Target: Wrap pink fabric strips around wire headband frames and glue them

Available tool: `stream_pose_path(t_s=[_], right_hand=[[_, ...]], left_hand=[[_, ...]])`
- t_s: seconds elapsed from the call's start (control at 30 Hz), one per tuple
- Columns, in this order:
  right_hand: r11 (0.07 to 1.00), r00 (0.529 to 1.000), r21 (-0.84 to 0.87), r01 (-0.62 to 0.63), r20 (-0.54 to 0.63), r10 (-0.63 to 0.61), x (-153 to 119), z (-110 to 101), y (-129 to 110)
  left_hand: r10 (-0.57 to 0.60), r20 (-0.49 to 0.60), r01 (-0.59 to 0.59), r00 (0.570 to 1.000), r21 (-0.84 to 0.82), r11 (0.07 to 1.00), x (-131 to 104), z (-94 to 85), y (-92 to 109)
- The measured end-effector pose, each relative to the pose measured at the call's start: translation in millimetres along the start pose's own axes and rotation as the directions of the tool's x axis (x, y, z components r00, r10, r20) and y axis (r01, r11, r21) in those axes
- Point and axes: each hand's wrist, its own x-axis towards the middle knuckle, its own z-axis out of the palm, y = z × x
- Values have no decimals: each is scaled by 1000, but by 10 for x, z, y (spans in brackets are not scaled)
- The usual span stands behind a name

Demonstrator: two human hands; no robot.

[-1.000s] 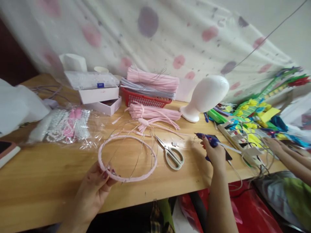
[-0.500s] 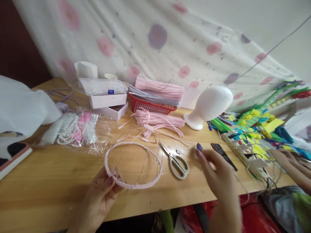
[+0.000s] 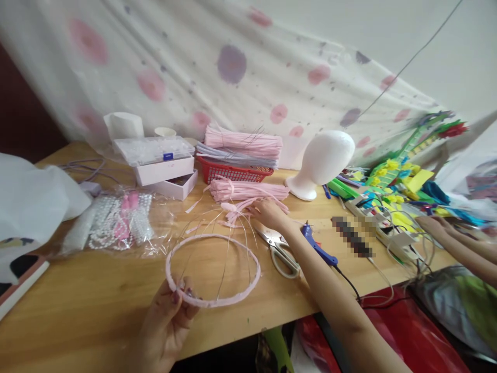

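My left hand (image 3: 169, 316) pinches the near-left edge of a pale pink wrapped hoop (image 3: 248, 290). Thin wires rise from this hoop and meet above it at a pink wrapped tip. My right hand (image 3: 267, 213) reaches across the table, its fingers closed on loose pink strips (image 3: 236, 213) in front of the tied bundle (image 3: 248, 190). Under the right wrist lie scissors (image 3: 285, 259), their blades pointing away and partly covered. A blue glue gun (image 3: 316, 246) rests to the right of my forearm, its black cord trailing off the table.
A red basket (image 3: 219, 171) of pink and grey strips stands behind, beside a white foam head (image 3: 326, 155). Bagged pearl strands (image 3: 116, 223) and stacked boxes (image 3: 165, 171) are on the left. Power strips (image 3: 388, 233) with cables lie right, near another person's hands (image 3: 430, 228).
My right hand has let go of the glue gun, now lying on the table, and moved left and forward to the pink strips. The left hand still holds the hoop.
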Motion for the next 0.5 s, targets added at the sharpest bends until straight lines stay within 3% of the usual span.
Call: stream_pose_path(t_s=[0.17, 0.3, 0.43, 0.5], right_hand=[[995, 996, 51, 88, -4, -88, -53, -7, 98], [978, 980, 168, 122, -178, -92, -180, -215, 133], [934, 920, 309, 179, -389, -47, -610, -597, -47], [887, 844, 386, 254, -537, -8, -929, -736, -235]], left_hand=[[-28, 73, 24, 997, 49, 999, 126, -165, 4], [0, 186, -2, 983, 7, 1000, 132, -157, 19], [15, 210, -8, 978, -36, 999, 100, -69, 27], [8, 209, 0, 978, -38, 999, 96, -43, 28]])
